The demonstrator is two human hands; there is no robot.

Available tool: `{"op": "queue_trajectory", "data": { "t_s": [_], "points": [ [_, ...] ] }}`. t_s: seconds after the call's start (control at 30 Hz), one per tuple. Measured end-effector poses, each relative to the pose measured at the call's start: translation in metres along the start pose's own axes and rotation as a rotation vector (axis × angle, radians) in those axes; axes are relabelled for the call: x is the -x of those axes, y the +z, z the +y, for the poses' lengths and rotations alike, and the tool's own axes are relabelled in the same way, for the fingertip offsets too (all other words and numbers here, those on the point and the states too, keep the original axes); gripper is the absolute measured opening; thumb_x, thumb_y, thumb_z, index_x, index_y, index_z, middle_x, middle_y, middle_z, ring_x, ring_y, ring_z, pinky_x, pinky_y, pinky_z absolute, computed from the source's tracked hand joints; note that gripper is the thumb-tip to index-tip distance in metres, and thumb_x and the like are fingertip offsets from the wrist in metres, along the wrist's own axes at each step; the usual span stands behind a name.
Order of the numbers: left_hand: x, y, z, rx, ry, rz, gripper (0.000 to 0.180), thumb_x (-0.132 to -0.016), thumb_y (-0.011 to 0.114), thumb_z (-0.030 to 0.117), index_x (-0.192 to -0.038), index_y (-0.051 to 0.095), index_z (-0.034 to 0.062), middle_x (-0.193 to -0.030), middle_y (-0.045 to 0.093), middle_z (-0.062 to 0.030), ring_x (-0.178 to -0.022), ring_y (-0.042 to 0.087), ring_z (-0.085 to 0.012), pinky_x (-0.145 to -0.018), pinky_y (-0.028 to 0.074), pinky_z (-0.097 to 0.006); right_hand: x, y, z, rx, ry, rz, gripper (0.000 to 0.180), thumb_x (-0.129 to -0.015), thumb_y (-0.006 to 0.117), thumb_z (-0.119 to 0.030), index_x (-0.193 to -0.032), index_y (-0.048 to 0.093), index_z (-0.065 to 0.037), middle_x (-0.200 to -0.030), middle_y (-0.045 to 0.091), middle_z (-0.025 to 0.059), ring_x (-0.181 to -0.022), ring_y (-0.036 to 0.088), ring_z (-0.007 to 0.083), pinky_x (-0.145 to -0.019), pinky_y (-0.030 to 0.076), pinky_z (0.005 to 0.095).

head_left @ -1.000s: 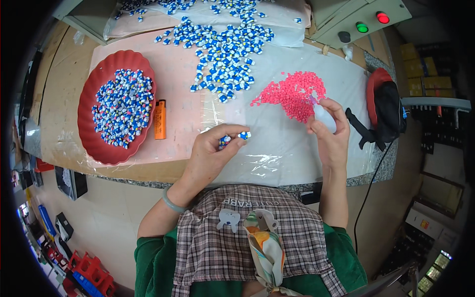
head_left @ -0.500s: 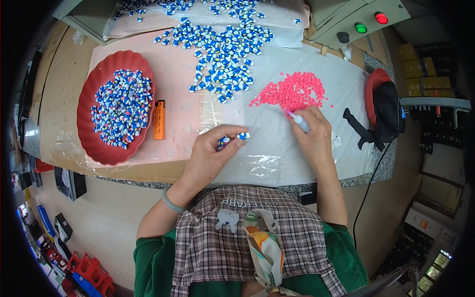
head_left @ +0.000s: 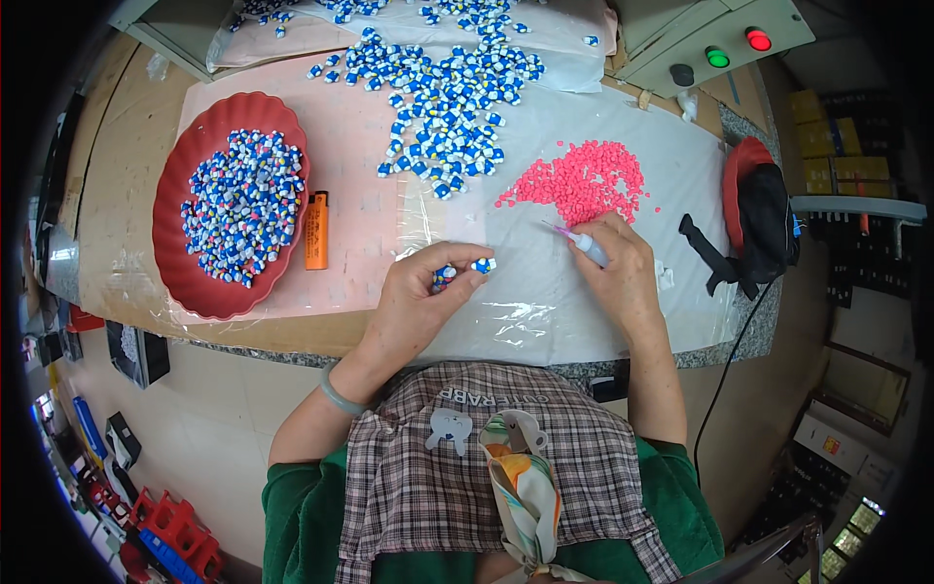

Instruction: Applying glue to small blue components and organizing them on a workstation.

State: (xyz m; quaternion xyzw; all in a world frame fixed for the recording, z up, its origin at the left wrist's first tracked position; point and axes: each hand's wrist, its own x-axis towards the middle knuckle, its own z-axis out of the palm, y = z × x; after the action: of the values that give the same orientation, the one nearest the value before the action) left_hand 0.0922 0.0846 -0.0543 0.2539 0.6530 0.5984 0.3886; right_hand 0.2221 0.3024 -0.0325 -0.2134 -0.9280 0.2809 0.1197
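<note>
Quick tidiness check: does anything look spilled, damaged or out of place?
I see no clear damage or spill. Two small strays stand apart from their kind: one blue-white piece at the top, right of its heap, and a pink bit off the pink pile's right edge.

Orange lighter [head_left: 316, 234]: lying on the left part of the bench [head_left: 122, 219], long axis near upright in view. Grey control housing [head_left: 647, 54] at the far right: fitted with a red indicator [head_left: 758, 39], a green indicator [head_left: 717, 57] and a dark knob [head_left: 682, 74], set in a slanting row. Black fabric item [head_left: 764, 219]: at the right edge, partly covering a red dish [head_left: 736, 175]. Black cable [head_left: 728, 380]: hanging below the edge. Floor, left: open black box [head_left: 151, 360]; red plastic frames [head_left: 180, 521], exact kind unclear. Background, right: yellow boxes [head_left: 827, 141], stacked.
</note>
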Motion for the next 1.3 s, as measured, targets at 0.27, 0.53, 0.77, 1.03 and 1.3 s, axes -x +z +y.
{"op": "queue_trajectory", "data": {
  "t_s": [0.27,0.53,0.77,1.03,1.3],
  "points": [
    [0.0,-0.001,-0.006,0.021,0.003,-0.019,0.024,-0.093,0.06,0.004,-0.117,0.063,0.0003,-0.097,0.063,-0.0023,-0.086,0.057,-0.0061,-0.073,0.045,-0.02,0.0,-0.003,-0.003,0.062,-0.038,-0.05,0.016,-0.077,0.069,-0.002,-0.092,0.061,0.001,-0.086,0.062,0.0108,-0.077,0.063,0.0264,-0.069,0.049,0.0344],
    [0.003,0.007,0.007,-0.04,0.025,-0.018,0.023,-0.092,0.06,0.003,-0.114,0.064,0.0,-0.095,0.066,-0.0047,-0.085,0.06,-0.008,-0.072,0.047,-0.022,0.006,0.008,-0.031,-0.797,0.079,-0.243,0.01,-0.08,0.063,0.007,-0.082,0.057,-0.001,-0.084,0.061,0.0046,-0.07,0.06,0.01,-0.063,0.049,0.0246],
    [0.002,0.012,0.012,-0.245,0.234,0.055,0.022,-0.086,0.064,0.002,-0.108,0.065,0.0009,-0.094,0.066,-0.0117,-0.074,0.066,-0.0177,-0.062,0.052,-0.027,0.012,0.028,-0.041,-0.921,0.227,-0.258,0.019,-0.084,0.068,0.005,-0.094,0.054,-0.002,-0.084,0.062,0.0047,-0.069,0.061,0.0094,-0.061,0.052,0.0228],
    [0.003,0.012,0.007,-0.366,0.326,0.058,0.024,-0.084,0.063,-0.001,-0.109,0.064,0.001,-0.095,0.066,-0.0128,-0.073,0.066,-0.0234,-0.062,0.053,-0.031,0.011,0.032,-0.042,-0.769,0.157,-0.239,0.02,-0.083,0.07,0.003,-0.094,0.055,-0.002,-0.081,0.063,0.0027,-0.067,0.06,0.0077,-0.059,0.051,0.0221],
    [0.001,0.015,0.001,-0.451,0.502,0.095,0.026,-0.084,0.064,-0.003,-0.109,0.063,0.0015,-0.096,0.066,-0.014,-0.076,0.065,-0.0255,-0.067,0.053,-0.033,0.01,0.036,-0.043,-0.68,0.151,-0.236,0.022,-0.08,0.072,0.002,-0.095,0.056,-0.002,-0.08,0.064,0.0029,-0.064,0.059,0.0071,-0.057,0.049,0.0218]
  ]
}}
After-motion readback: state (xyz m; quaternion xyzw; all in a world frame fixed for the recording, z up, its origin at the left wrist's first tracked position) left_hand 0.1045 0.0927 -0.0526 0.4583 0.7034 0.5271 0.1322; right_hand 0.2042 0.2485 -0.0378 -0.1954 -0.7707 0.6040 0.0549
